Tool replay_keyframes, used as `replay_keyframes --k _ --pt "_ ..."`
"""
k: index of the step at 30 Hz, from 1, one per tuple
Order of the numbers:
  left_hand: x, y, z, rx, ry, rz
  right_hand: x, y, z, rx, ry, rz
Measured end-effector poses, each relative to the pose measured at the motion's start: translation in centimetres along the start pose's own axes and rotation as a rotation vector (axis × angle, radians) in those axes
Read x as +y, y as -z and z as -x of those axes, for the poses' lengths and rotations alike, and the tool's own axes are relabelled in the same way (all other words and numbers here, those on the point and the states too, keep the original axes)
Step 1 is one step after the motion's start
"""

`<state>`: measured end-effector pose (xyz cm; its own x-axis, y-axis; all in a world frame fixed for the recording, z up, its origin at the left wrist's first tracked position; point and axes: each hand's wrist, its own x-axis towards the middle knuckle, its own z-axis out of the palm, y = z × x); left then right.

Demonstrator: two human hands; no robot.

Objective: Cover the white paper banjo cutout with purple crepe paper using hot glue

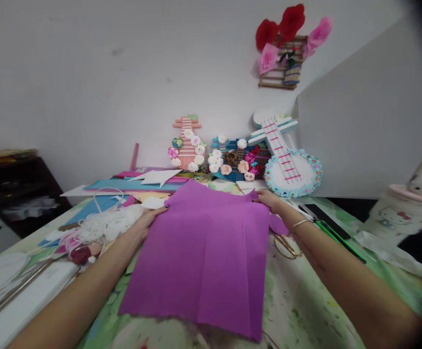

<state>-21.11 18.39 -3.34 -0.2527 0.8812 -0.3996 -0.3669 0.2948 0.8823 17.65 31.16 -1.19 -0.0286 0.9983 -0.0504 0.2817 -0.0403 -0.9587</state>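
Observation:
A large sheet of purple paper (203, 261) with faint crease lines spreads over the middle of the table. Its far edge is raised and uneven. My left hand (152, 218) grips the sheet's left edge near the far end, fingertips at the paper. On the opposite side, my right hand (267, 199) pinches the far right corner, with a bracelet on that wrist. Gold-handled scissors (286, 246) lie just below the right forearm, partly covered by the purple paper.
White yarn (111, 223) is heaped at the left, beside stacked coloured paper (134, 183). Decorated craft instruments (287, 169) lean on the back wall. A green-handled tool (336, 237), a black phone-like slab (323, 220) and a lidded cup (400, 213) stand or lie at the right.

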Motion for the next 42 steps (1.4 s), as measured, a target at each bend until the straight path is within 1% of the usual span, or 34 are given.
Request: replay_keyframes --k 3,5,7,10,14,17,19,23,27,33,36,39,42 --pt "-0.6 0.0 -0.2 -0.002 -0.039 0.044 -0.2 0.4 -1.0 0.011 -0.01 0.017" --pt "-0.9 -0.1 -0.2 -0.015 -0.026 0.058 0.2 0.6 -1.1 0.043 -0.002 0.009" --pt "-1.2 -0.2 -0.3 -0.027 -0.005 0.069 1.0 0.7 -0.7 0.064 -0.029 0.0" --pt "-1.6 -0.3 -0.5 -0.036 -0.005 0.095 2.0 0.7 0.7 0.039 -0.131 -0.03" --pt "-1.9 -0.3 -1.1 -0.04 -0.053 0.133 2.4 0.7 3.8 -0.063 -0.239 -0.117" --pt "-1.9 -0.1 -1.4 -0.043 -0.074 0.153 2.3 0.9 6.1 -0.083 -0.238 -0.174" --pt "-1.8 0.0 -1.5 -0.052 -0.074 0.163 2.2 1.2 7.0 -0.079 -0.217 -0.199" --pt "-1.8 0.1 -1.3 -0.089 -0.007 0.154 1.9 1.9 7.3 -0.037 -0.178 -0.197" --pt "-2.2 -0.1 -0.9 -0.125 0.055 0.129 2.4 2.2 6.7 0.024 -0.128 -0.1" --pt "-2.8 -0.6 -1.0 -0.142 0.049 0.109 5.2 1.9 5.6 0.161 0.007 0.179" --pt "-2.9 -0.6 -1.0 -0.148 0.042 0.109 6.2 1.9 5.2 0.214 0.095 0.344" --pt "-2.9 -0.5 -0.8 -0.157 0.029 0.117 6.6 2.0 4.9 0.23 0.185 0.502" --pt "-2.9 -0.4 -0.5 -0.165 0.012 0.124 6.7 1.9 4.7 0.213 0.251 0.636"
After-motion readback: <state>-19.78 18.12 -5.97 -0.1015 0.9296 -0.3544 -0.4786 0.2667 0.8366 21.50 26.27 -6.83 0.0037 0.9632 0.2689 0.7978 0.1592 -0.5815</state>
